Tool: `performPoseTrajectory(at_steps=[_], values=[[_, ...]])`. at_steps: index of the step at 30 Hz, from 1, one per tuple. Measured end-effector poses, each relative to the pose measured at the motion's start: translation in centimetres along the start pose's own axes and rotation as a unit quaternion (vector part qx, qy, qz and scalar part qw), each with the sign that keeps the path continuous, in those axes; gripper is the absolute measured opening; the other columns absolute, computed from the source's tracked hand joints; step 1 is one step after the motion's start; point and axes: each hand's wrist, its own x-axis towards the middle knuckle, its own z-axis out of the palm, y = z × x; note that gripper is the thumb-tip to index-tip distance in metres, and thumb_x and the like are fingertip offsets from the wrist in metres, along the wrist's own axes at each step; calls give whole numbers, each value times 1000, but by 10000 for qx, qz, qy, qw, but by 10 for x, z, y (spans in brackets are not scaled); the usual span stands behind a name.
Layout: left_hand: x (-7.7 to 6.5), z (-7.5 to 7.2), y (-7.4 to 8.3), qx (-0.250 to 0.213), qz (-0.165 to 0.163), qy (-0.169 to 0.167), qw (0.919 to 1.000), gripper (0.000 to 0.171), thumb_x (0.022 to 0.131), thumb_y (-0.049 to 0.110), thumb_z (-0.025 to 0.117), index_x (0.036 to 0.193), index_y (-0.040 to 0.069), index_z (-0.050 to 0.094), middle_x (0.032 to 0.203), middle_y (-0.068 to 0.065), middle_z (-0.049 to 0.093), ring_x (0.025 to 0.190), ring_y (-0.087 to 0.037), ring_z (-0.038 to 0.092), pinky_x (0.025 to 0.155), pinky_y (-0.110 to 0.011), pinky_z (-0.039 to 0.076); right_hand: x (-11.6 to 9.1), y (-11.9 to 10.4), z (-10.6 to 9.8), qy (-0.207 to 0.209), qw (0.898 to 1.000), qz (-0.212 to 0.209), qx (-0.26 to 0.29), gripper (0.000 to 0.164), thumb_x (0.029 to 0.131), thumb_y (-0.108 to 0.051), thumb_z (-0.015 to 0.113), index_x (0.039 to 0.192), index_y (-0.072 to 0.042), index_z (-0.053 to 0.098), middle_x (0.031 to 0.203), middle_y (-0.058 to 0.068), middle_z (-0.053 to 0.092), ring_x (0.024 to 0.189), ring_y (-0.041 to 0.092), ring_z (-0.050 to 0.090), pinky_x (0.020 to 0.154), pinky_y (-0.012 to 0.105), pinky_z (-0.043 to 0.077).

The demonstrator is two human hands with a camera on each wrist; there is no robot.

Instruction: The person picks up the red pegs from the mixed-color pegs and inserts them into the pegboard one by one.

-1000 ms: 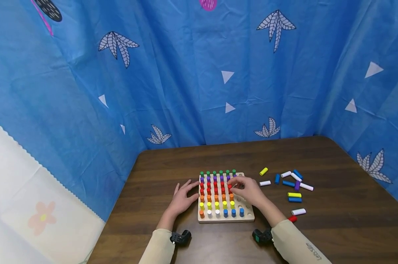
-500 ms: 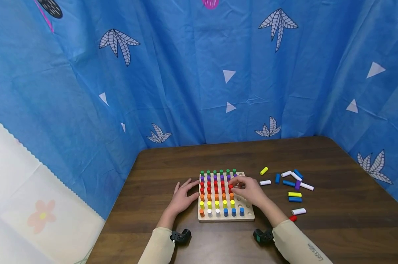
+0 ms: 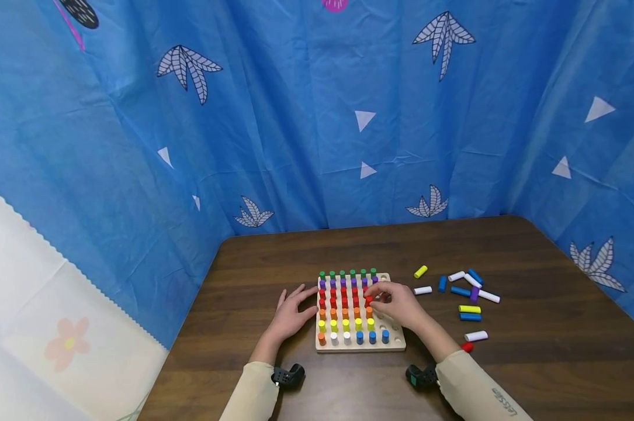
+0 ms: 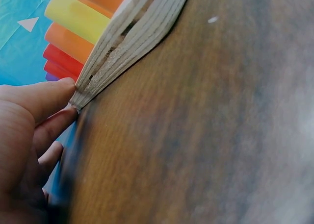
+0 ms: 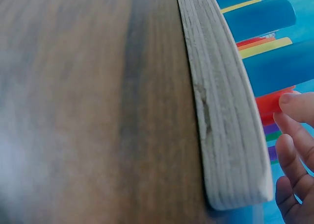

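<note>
A light wooden pegboard (image 3: pixel 361 349) stands on the table, its upright pegs set in rows of green, purple, red, orange and yellow. Its front row mixes one orange, white and blue pegs. My right hand (image 3: pixel 399 303) pinches a red peg (image 3: pixel 368 300) between thumb and fingers, at the right end of a red row; how deep the peg sits is hidden. In the right wrist view, the fingertips (image 5: pixel 289 104) meet that red peg behind large blue pegs (image 5: pixel 282 64). My left hand (image 3: pixel 287 318) is spread, its thumb and fingertips touching the board's left edge.
Right of the board, loose pegs lie scattered: white (image 3: pixel 422 290), blue (image 3: pixel 442 283), yellow (image 3: pixel 420 272), purple (image 3: pixel 474 293) and red (image 3: pixel 467 347). Holes (image 3: pixel 397 340) show along the board's right side. A blue curtain (image 3: pixel 295 117) hangs behind the table.
The right hand has shifted very slightly to the right, still pinching the red peg. The left hand stays at the board's edge, and the view has tilted a little.
</note>
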Motion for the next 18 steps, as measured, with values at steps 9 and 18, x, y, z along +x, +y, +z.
performPoseTrajectory(at_steps=[9, 18], values=[[-1, 0, 2, -69, -5, 2, 10000, 49, 95, 31, 67, 142, 22, 58, 152, -9, 51, 151, -32, 33, 124, -63, 0, -3, -4, -7, 52, 10000, 17, -17, 21, 87, -12, 77, 106, -18, 74, 100, -3, 71, 81, 14, 57, 71, 20, 53], [-2, 1, 4, -122, -60, 31, 9999, 48, 94, 30, 68, 141, 21, 59, 152, -11, 51, 150, -34, 34, 124, -63, 0, -11, -6, -19, 258, 9996, 45, -88, 20, 87, -13, 77, 106, -20, 74, 102, -1, 71, 81, 16, 56, 68, 21, 52]])
